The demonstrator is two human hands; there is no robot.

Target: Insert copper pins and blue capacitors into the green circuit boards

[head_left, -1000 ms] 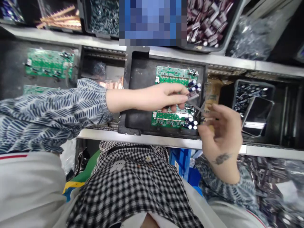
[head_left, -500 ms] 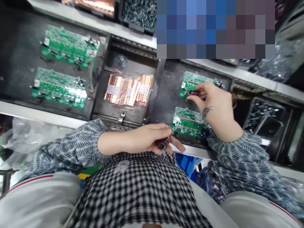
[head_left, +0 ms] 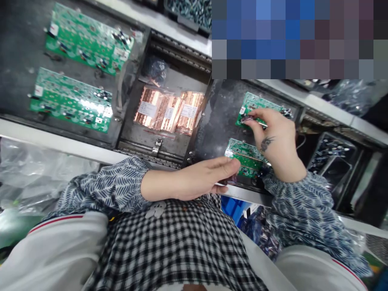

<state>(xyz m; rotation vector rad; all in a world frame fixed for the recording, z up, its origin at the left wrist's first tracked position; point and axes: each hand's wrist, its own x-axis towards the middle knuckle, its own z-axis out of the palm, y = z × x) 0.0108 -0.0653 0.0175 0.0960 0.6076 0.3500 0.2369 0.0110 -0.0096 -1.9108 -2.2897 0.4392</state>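
Observation:
My right hand (head_left: 273,133) is closed, its thumb and fingertips pinching a small dark red component (head_left: 248,118) over the upper right green circuit board (head_left: 249,102). Below that board lies a second green board (head_left: 247,153) with thin strips along it. My left hand (head_left: 212,173) is at the near left edge of this lower board, its fingers curled around dark red parts (head_left: 230,178) that are mostly hidden under the hand. Whether the component touches the upper board cannot be made out.
Two more green boards (head_left: 87,38) (head_left: 71,101) lie on the left. Between the stations are bagged copper-coloured strips (head_left: 169,111). A bin of screws (head_left: 189,12) stands at the back, and a tray of metal parts (head_left: 333,157) at the right. A metal rail (head_left: 54,137) runs along the front.
My left hand has moved right and up to the lower board's edge, turning over its parts. The red component in my right hand shows more clearly. The camera view has shifted slightly.

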